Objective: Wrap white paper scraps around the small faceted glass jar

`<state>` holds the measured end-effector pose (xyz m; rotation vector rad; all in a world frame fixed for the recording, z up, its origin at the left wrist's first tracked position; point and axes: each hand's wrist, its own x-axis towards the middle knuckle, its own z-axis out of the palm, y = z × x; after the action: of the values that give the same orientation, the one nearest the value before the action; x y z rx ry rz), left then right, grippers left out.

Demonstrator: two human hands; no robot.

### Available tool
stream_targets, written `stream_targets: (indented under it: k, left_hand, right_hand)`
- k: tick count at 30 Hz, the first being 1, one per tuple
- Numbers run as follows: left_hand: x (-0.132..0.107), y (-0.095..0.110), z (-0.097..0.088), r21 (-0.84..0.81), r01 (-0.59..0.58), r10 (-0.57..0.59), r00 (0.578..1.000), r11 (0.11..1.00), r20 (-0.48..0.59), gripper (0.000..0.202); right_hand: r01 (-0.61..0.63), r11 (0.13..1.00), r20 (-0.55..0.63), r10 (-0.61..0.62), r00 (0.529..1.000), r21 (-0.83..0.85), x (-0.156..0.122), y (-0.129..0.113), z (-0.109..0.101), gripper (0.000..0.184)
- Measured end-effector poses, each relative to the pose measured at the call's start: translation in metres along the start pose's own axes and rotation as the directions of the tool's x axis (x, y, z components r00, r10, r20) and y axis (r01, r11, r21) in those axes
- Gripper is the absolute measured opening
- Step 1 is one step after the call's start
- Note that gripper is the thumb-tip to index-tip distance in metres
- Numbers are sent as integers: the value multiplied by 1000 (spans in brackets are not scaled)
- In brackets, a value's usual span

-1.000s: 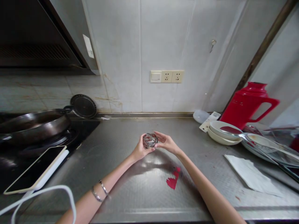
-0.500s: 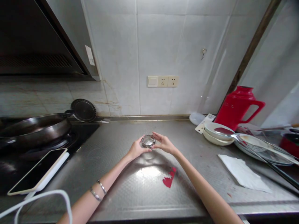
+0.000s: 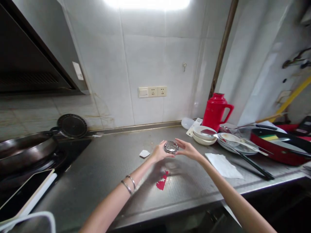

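Note:
Between my two hands is a small round clear glass ashtray (image 3: 171, 147) with a faceted rim, held above the steel counter. My left hand (image 3: 160, 152) grips its left side, thumb toward me and fingers at the far side. On the opposite side my right hand (image 3: 189, 150) curves its fingers and thumb around the edge. A small white scrap (image 3: 144, 153) lies on the counter just left of my left hand. Nearer to me is a torn red piece of paper (image 3: 162, 182).
At left are a pan (image 3: 26, 147) on the stove and a phone (image 3: 24, 194) with a white cable. To the right stand stacked bowls (image 3: 205, 134), a red thermos (image 3: 216, 111), a white napkin (image 3: 223, 165), a plate with utensils (image 3: 236, 144) and a red pan (image 3: 279, 149).
Both hands have carried the ashtray to the right along the counter, uncovering the white scrap. My view has turned right, bringing the red pan further into sight.

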<state>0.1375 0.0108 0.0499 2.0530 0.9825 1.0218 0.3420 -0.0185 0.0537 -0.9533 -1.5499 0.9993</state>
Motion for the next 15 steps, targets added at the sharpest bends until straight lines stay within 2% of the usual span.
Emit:
stream_targets:
  k: [4,7,11,15]
  left_hand:
    - [19,12,52,-2,-66,66,994,998,92,92]
    - [29,20,83,-6,-95,95,985,995,145,92]
    - [38,29,109,-4,-126,124,972,992,201,95]
    - [42,30,123,23,-118,110,966,993,233,94]
  right_hand:
    - [-57,998,-76,55,996,-27,-29,3,-49,89]
    - [-86,995,-143,79,987,-42,-49,6,-76,87]
    - [-110,991,-212,93,973,-69,-68,12,-99,85]
    - [-113,991,-213,95,973,-74,-78,18,-110,83]
